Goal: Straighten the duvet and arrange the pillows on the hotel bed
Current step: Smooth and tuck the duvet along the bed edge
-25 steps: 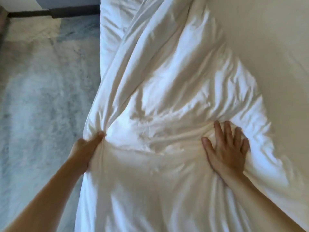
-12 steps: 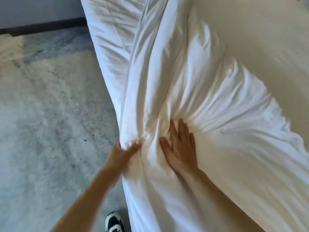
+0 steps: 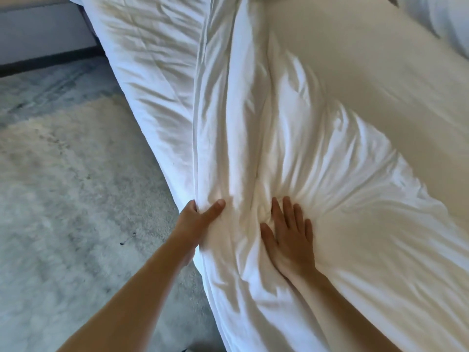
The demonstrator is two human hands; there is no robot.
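A white, heavily creased duvet (image 3: 291,128) lies bunched along the near side of the bed and hangs over its edge. My left hand (image 3: 200,219) pinches the duvet's edge at the bed's side, thumb on top and fingers tucked under the fold. My right hand (image 3: 289,232) rests flat on the duvet a little to the right, fingers together and pointing away from me. Beyond the bunched duvet the cream bed sheet (image 3: 368,62) is bare. A white pillow (image 3: 444,24) shows at the top right corner, blurred and partly cut off.
Grey-beige carpet (image 3: 63,199) covers the floor left of the bed. A wall with a dark skirting strip (image 3: 45,59) runs along the far left. The bed's side (image 3: 142,59) slants from top centre down to the bottom centre.
The view has swung left along the bed edge. My right hand moved from far right to close beside my left hand. My left hand has kept its grip on the duvet edge.
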